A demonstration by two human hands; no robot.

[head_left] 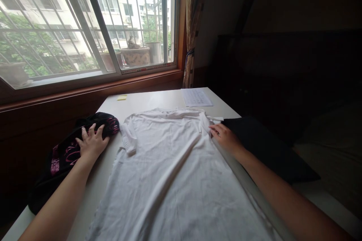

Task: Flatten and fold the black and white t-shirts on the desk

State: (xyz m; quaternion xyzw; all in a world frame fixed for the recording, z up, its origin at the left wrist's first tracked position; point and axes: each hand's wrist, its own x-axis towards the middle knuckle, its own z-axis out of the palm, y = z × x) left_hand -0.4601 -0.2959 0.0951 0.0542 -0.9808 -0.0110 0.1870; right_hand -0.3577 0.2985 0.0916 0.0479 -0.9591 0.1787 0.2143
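A white shirt [169,158] lies spread on the white table, its collar toward the far end and a long diagonal fold running down its middle. My left hand [92,141] rests with fingers spread on a black cloth item [63,156] with pink print, left of the shirt. At the shirt's right sleeve is my right hand [224,137], its fingertips together on the fabric edge; whether they pinch cloth is hard to make out. The shirt's left sleeve [130,139] is folded down along its side.
A dark flat item [266,150] hangs over the right side of the white table [147,99]. Near the far edge lie a printed sheet [196,97] and yellow notes [121,98]. A barred window [127,26] and a curtain [192,30] stand beyond.
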